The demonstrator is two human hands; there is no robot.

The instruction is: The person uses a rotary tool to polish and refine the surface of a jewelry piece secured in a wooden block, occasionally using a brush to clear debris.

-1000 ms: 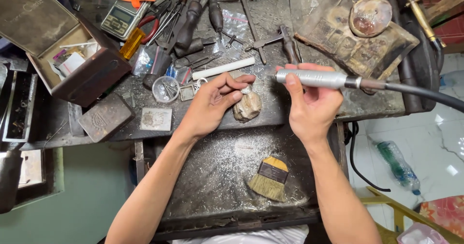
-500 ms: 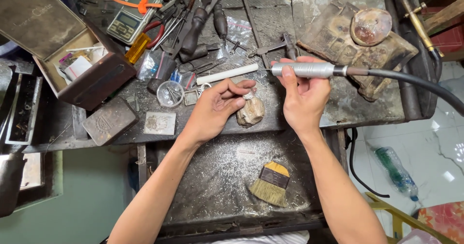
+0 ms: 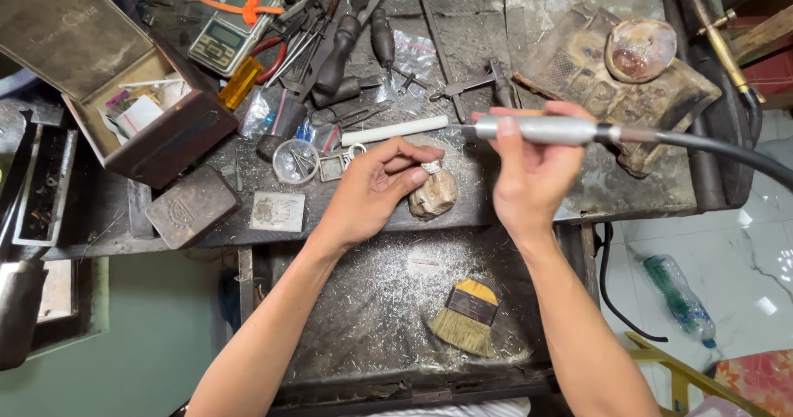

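1. Small silver ring [image 3: 431, 167] with a sparkling, stone-set face sits pinched between my left thumb and fingertips, resting on top of the worn wooden bench peg [image 3: 434, 194] at the front edge of the dark metal workbench [image 3: 462, 37].
2. My left hand [image 3: 376, 187] is closed on the ring, steadying it against the peg.
3. My right hand [image 3: 529, 177] is wrapped around the silver cylindrical rotary handpiece [image 3: 541, 130], which lies level, its black flexible hose [image 3: 719, 149] trailing off to the right. Its tip points left, near the ring but apart from it; I cannot make out the bit.
4. I judge the step to be the pause between passes: the ring is presented, the tool is lifted away.
5. The next move, as I read it, calls for tilting the handpiece tip down onto the ring's face with a light touch while the left hand keeps the ring from turning.
6. Below, the metal catch tray [image 3: 372, 318] dusted with filings holds a flat yellow-handled brush [image 3: 464, 318]. A white rod [image 3: 395, 130] lies just behind the left hand.
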